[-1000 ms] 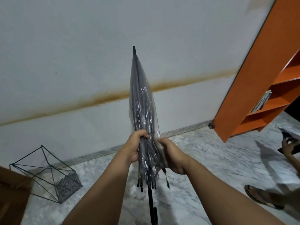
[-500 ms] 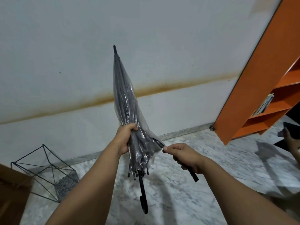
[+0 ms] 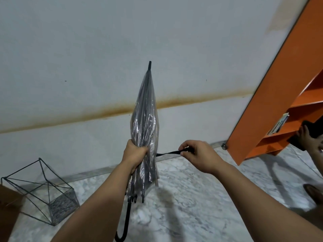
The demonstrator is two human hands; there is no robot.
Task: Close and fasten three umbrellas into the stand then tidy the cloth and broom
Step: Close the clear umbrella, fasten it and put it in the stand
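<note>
The left hand (image 3: 135,155) grips the folded clear umbrella (image 3: 145,130) around its bunched canopy, tip up, while the right hand (image 3: 197,155) pinches its black strap (image 3: 168,153) pulled out taut to the right. Farther off, the wire umbrella stand (image 3: 47,193) sits on the marble floor (image 3: 183,198) at left, by the wall.

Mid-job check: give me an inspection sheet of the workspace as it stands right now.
Surface: marble floor, bare where visible.
Job's things: clear umbrella closed, tip up, strap pulled out sideways, not yet fastened; wire stand tipped on the floor, holding no umbrella.
Clutter: brown box edge at left.
Hands: left hand grips the folded canopy; right hand pinches the strap end.
Cables: nothing seen.
Surroundings: stained white wall; orange shelf with books; another person's hand holding a dark object.
</note>
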